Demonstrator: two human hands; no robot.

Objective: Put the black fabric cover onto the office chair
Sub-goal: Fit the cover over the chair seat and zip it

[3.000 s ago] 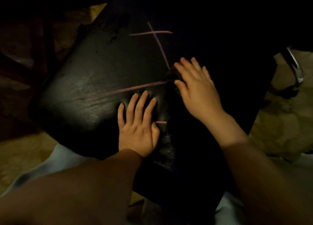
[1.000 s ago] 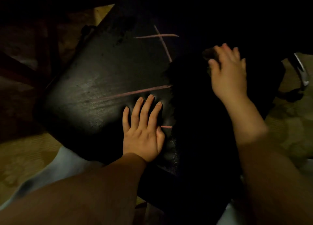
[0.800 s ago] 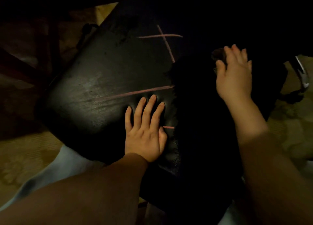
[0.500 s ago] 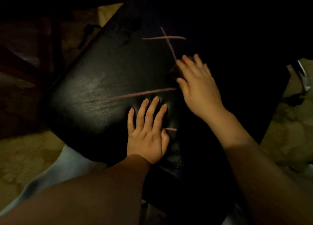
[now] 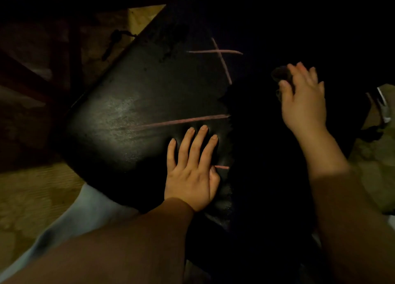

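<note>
Black fabric cover: lies over the right part of the office chair, matte and very dark. Its ragged left edge runs down the middle of the seat. The left part of the seat is bare, glossy black, catching a patch of light.

Marks on the bare seat: pink lines. One long stroke runs across to the cover's edge, two strokes cross above it, and a short dash shows by the left thumb. They are strokes only, not letters.

Right hand: reached forward over the cover, back of the hand up, slightly blurred. Its fingers are curled, and with the thumb they pinch a bunched fold of the cover, lifted a little off the chair.

Left hand: palm down on the bare seat, just beside the cover's edge. Fingers straight and a little spread, thumb tucked along the side. The seat dents under the fingertips.

Both forearms are in brown sleeves and come in from the bottom of the view.

Surroundings: a pale garment under the seat's near corner, a patterned yellowish floor, dark wooden furniture upper left, and a shiny metal part at the right edge, too dim to identify.
</note>
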